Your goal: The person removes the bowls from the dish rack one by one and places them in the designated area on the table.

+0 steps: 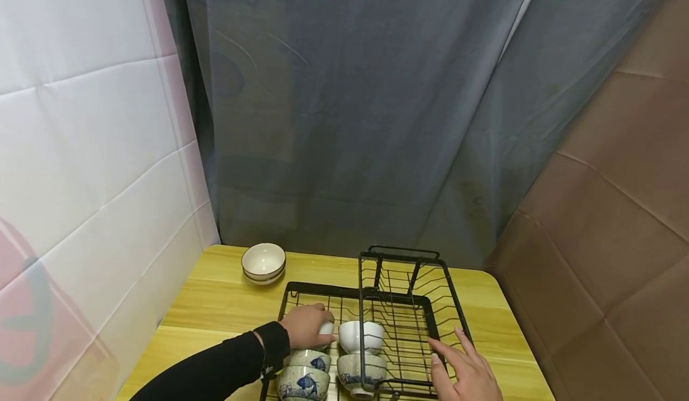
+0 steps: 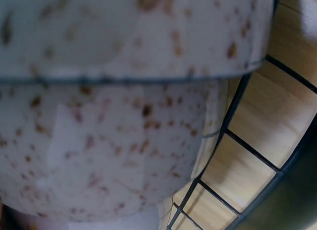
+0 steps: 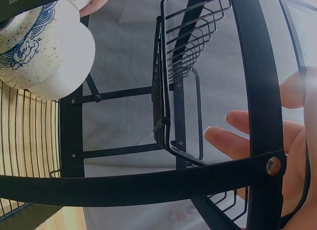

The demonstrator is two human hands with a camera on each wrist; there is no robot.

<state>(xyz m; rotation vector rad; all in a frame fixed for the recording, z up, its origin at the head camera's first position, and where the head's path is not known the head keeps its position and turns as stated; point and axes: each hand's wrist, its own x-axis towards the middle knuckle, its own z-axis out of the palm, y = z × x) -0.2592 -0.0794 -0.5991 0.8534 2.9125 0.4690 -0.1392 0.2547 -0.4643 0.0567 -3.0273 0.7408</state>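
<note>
1. Nearest, the person's right hand is open, fingers apart and extended, beside the right side of the black wire dish rack; whether the fingertips touch its frame cannot be told.
2. At the rack's near left, two blue-fish-patterned bowls sit one behind the other. To their right, under the raised upper basket, stands a blue-patterned speckled bowl.
3. Just beyond the fish bowls, the left hand is partly closed, its fingers gripping a white bowl inside the rack.
4. Right of that hand, another white bowl sits behind the speckled one.
5. Farther back, two stacked dark-rimmed bowls rest on the wooden surface, left of the rack.
6. Behind everything hangs a grey curtain.
</note>
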